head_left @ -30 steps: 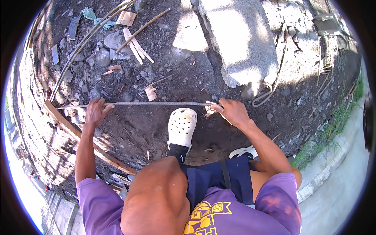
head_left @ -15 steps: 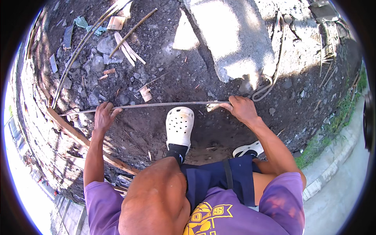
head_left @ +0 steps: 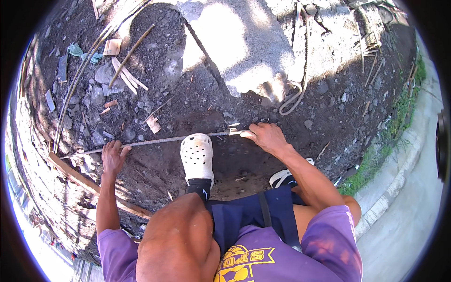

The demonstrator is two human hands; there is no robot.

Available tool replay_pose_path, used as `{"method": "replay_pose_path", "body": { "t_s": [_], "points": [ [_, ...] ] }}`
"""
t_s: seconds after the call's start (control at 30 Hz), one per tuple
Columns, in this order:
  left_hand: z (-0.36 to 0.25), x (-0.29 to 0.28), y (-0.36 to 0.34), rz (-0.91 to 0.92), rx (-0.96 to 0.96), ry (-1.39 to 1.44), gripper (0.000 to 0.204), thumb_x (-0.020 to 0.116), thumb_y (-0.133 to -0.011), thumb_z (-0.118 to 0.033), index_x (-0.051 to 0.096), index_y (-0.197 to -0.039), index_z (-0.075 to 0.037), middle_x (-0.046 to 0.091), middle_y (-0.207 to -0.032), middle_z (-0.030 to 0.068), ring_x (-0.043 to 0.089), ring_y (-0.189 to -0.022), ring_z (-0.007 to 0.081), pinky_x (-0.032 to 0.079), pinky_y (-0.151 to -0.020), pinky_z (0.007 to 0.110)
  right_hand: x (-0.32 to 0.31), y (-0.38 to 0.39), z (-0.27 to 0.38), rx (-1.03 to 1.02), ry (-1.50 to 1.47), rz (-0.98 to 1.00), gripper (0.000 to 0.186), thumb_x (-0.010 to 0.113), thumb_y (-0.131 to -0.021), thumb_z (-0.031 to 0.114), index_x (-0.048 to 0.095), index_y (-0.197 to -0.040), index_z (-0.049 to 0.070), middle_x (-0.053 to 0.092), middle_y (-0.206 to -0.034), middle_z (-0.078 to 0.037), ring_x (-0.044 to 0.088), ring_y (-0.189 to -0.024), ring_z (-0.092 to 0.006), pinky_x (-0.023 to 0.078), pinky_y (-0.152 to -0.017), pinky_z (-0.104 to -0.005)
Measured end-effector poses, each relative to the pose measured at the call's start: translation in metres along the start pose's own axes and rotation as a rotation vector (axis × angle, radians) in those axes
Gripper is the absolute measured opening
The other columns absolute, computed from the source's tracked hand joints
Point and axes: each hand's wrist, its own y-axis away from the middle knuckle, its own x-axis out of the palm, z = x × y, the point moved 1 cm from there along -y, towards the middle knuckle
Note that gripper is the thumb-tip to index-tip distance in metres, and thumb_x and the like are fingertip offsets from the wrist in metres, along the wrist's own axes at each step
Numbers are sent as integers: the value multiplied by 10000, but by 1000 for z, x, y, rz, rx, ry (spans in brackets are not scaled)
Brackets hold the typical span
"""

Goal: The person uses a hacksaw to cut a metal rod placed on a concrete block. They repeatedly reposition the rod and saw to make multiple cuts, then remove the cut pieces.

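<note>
A long, thin, ribbed steel bar (head_left: 162, 140) lies low across the dirt in front of me. My left hand (head_left: 113, 159) is closed around it near its left end, thumb pointing right. My right hand (head_left: 268, 137) grips its right end, thumb and fingers wrapped over it; the tip is hidden in the hand. Between the hands, the toe of my white clog (head_left: 196, 155) overlaps the bar; whether it presses on it I cannot tell. A small pale piece (head_left: 233, 129) shows beside the bar near my right thumb.
A concrete slab (head_left: 263, 51) lies ahead, with a loop of rope (head_left: 293, 101) at its near right corner. Wood scraps (head_left: 127, 75), a thin stick (head_left: 134, 54) and stones litter the left. A wooden board (head_left: 77, 175) runs past my left forearm. Grass and a kerb (head_left: 380, 204) border the right.
The view has shifted, so the ground appears further left. The bar now meets my clog's toe, where before it passed just beyond it. Both hands keep their hold.
</note>
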Motion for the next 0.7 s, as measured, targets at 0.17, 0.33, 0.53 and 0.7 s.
{"method": "replay_pose_path", "body": {
  "t_s": [0.17,0.33,0.53,0.7],
  "points": [
    [-1,3,4,-3,29,21,546,625,-984,-565,554,-838,-44,589,-846,147,582,-884,379,426,-844,494,1,9,1,51,-49,69,423,698,-969,462,631,-876,55,665,-766,-146,690,-770,-409,533,-711,-544],
    [-10,-1,7,5,45,69,518,648,-987,-512,559,-840,-23,590,-825,180,579,-862,408,426,-813,505,-9,13,4,124,-76,134,433,705,-962,482,680,-860,62,683,-748,-145,699,-771,-393,529,-725,-520],
    [-21,-16,1,267,-121,93,532,615,-991,-559,708,-1037,-37,666,-1127,256,628,-1074,448,478,-951,546,-20,33,35,272,-67,45,540,606,-1026,519,667,-809,28,680,-734,-185,695,-749,-410,526,-697,-528],
    [-21,-22,-11,238,7,72,501,636,-1000,-502,750,-1084,-21,714,-1128,293,661,-1021,515,544,-880,578,-46,50,89,485,-52,24,504,635,-1014,488,663,-834,19,679,-737,-213,692,-710,-418,523,-680,-535]
  ]
}}
